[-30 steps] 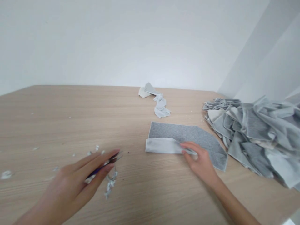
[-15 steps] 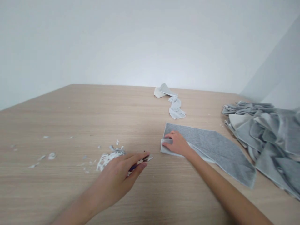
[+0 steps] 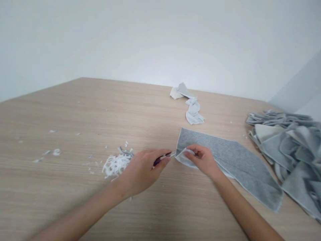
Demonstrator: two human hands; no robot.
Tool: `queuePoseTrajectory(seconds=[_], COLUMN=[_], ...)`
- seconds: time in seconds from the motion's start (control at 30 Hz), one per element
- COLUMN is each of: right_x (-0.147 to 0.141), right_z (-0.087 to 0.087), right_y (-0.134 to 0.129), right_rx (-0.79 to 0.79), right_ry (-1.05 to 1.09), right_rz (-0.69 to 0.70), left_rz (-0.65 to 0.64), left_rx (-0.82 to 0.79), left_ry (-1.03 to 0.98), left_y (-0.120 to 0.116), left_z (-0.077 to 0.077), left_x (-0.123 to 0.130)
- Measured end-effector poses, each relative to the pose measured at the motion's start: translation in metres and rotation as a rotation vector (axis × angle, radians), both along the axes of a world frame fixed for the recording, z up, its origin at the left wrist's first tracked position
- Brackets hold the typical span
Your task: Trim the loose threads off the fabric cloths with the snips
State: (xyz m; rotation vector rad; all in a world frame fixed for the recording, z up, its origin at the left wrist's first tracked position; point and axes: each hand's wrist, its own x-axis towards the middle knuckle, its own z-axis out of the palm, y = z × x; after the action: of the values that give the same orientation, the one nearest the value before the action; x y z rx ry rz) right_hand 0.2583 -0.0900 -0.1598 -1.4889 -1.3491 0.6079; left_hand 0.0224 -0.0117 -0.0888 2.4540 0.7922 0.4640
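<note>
While the left hand (image 3: pixel 144 171) clasps a tool (image 3: pixel 158 160) and the right (image 3: pixel 204 161) pinches cloth (image 3: pixel 235 160), pale woodgrain tabletop (image 3: pixel 135 113) meets white wall (image 3: pixel 140 40)

I note bright, diffuse, cool light, its source out of view. White wall (image 3: pixel 150 40) palest just above the middle of the surface's (image 3: pixel 125 110) far edge, greyer beyond the far right corner. Soft shadow on the surface between my forearms (image 3: pixel 97 201). My left hand (image 3: pixel 144 169) slightly soft; purple-handled tool (image 3: pixel 157 162) indistinct at its tips. Cloth heap (image 3: pixel 281 144) near that corner blurry, weave unreadable. Wide-lens stretch toward the frame borders.
</note>
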Motion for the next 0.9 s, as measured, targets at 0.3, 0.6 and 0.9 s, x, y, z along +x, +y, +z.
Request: queuePoseTrajectory(seconds=[0.3,0.6,0.9], right_x=[0.0,-0.002,-0.001], right_z=[-0.004,-0.014,-0.013], right_y=[-0.031,-0.038,-0.038], right_rx=[0.054,0.073,0.017], right_ry=[0.241,0.43,0.422], right_rz=[0.05,0.153,0.209], left_rz=[-0.046,-0.188,-0.269], left_rx=[-0.095,-0.129,0.146], left_ry=[-0.217,-0.241,-0.306], left_y=[-0.02,-0.025,-0.028], left_z=[-0.022,-0.049,-0.054], left_x=[0.025,0.029,0.029])
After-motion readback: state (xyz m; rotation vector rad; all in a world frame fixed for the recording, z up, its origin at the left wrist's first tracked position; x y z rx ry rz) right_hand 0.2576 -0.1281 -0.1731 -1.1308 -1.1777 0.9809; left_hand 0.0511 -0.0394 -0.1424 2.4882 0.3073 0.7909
